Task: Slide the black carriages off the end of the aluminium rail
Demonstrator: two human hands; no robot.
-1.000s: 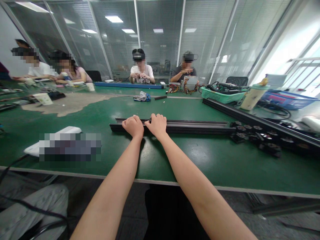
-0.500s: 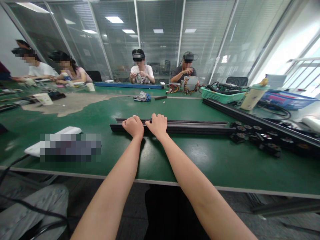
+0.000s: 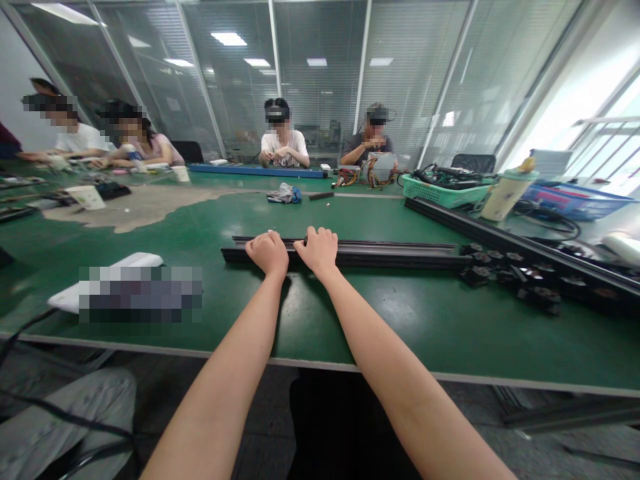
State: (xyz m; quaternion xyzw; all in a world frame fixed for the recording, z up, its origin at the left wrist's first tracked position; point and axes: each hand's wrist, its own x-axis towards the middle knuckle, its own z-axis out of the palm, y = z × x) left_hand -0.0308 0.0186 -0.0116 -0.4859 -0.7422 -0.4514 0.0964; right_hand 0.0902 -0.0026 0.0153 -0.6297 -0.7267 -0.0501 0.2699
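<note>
A long black channel-shaped metal rail (image 3: 395, 255) lies crosswise on the green table in front of me. My left hand (image 3: 269, 253) is closed round it near its left end, knuckles up. Just to the right, my right hand (image 3: 320, 252) rests on the rail with its fingers curled down over it. A small black piece (image 3: 305, 241) shows between the thumb and forefinger of that hand; most of it is hidden. Several small black parts with metal faces (image 3: 510, 263) lie by the rail's right end.
A second long black rail (image 3: 500, 233) runs diagonally at right, near a green basket (image 3: 445, 193) of cables and a capped bottle (image 3: 507, 193). A white device (image 3: 115, 275) sits at left. A crumpled cloth (image 3: 284, 193) lies farther back. Several people work across the table.
My right hand has shifted slightly to the right along the rail, away from the left hand. The left hand keeps its hold almost unmoved.
</note>
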